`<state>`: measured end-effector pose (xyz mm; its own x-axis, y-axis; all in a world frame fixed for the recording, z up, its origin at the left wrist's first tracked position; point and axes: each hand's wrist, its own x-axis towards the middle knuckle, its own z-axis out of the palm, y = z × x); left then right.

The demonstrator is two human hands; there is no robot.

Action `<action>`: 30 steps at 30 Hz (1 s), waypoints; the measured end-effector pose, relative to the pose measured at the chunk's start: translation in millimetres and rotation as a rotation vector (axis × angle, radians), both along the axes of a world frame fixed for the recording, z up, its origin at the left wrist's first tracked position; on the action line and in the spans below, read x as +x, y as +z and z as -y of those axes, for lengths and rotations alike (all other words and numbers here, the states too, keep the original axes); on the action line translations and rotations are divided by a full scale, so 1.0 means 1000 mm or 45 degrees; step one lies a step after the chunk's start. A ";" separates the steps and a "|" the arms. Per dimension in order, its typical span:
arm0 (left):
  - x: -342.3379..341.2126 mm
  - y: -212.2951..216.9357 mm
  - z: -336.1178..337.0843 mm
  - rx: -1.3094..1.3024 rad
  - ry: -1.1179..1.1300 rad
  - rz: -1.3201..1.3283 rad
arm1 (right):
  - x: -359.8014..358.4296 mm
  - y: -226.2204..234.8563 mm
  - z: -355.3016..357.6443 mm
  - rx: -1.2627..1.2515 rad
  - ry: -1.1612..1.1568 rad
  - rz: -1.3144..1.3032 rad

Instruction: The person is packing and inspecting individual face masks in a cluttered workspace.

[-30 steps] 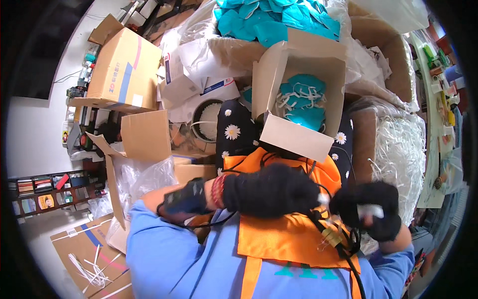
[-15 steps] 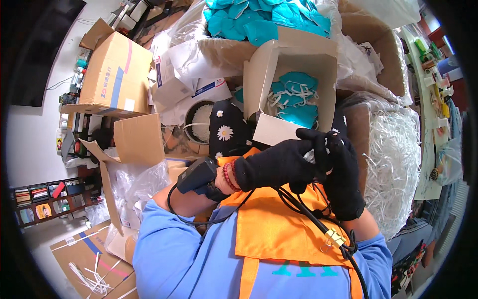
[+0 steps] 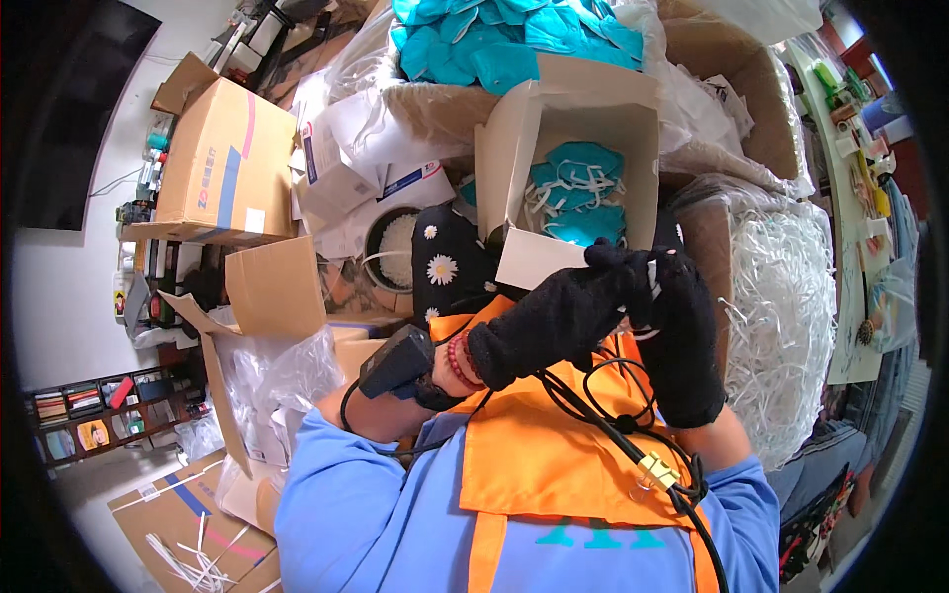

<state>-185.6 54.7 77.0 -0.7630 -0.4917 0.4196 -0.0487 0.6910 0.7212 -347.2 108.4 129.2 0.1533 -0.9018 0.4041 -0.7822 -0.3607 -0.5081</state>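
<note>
In black gloves, my left hand [image 3: 583, 296] and my right hand [image 3: 682, 336] meet in front of my chest with their fingers closed together. Between them shows a bit of white elastic strap [image 3: 653, 281]; the rest of what they grip is hidden by the gloves. Just beyond the hands, an open white box [image 3: 499, 163] sits at my lap. Several teal face masks [image 3: 590, 223] with white straps lie inside it. On the right, a carton holds a large tangle of white elastic straps [image 3: 781, 316].
A plastic-lined carton [image 3: 440, 107] heaped with teal masks [image 3: 509, 64] stands at the far side. Left are a closed-sided brown carton [image 3: 237, 163], an open carton [image 3: 277, 282] with plastic film, and a round pot [image 3: 376, 247] of white bits. Black cables [image 3: 613, 420] cross my orange apron.
Both hands remain together, with fingers shifted and the wrists turned slightly. More of the white strap shows between them now. The whole view has moved a little.
</note>
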 end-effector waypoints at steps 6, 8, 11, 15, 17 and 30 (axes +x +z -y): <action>-0.001 0.058 -0.003 0.556 -0.177 -0.004 | -0.009 0.031 -0.013 -0.135 -0.250 -0.999; -0.007 0.076 -0.003 1.404 -0.145 0.103 | -0.007 0.044 -0.007 0.182 0.171 1.126; -0.008 0.060 -0.015 1.382 -0.228 -0.097 | -0.020 0.052 -0.007 0.413 0.392 1.024; -0.011 0.056 -0.018 0.898 -0.396 -0.165 | -0.019 0.058 -0.015 0.472 0.281 1.178; -0.018 0.059 -0.023 1.285 -0.588 -0.312 | -0.021 0.064 -0.013 0.384 0.358 1.121; -0.038 0.041 -0.027 1.416 -0.377 -0.449 | -0.032 0.037 0.002 0.362 0.443 1.150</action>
